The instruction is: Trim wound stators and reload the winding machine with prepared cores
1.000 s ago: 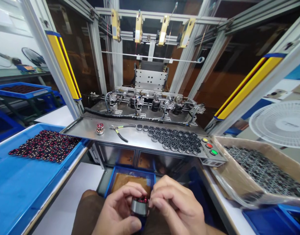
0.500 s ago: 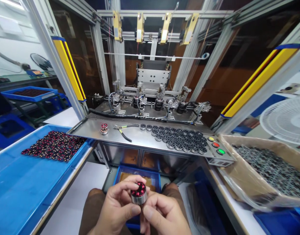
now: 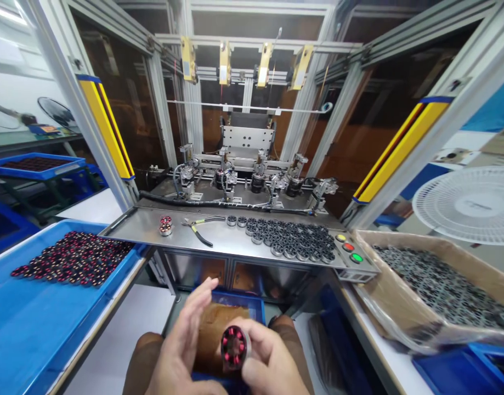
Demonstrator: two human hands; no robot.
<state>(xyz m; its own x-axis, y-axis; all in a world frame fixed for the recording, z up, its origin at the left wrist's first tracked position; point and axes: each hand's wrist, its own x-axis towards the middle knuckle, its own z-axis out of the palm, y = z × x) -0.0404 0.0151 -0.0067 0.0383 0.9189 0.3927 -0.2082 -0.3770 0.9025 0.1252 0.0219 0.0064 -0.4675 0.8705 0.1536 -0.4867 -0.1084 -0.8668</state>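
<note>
My right hand pinches a motor stator, a short round part with a metal rim, black core and red wire windings. Its open face is turned up toward the camera. To its left, my left hand is off the part, fingers stretched out and raised, with nothing in it. Both hands are over my lap, above a blue bin with brown lining. On the metal shelf ahead stand two wound stators, a pair of cutting pliers and rows of bare black stators.
A blue tray at left holds many wound stators. At right, a plastic-lined carton holds grey parts, beside a control box with yellow, red and green buttons. Behind the shelf stands a winding machine, framed by yellow side bars.
My left hand has let go of the stator and opened to its left. My right hand now holds it alone, its wound face tipped toward the camera. The view has shifted slightly.
</note>
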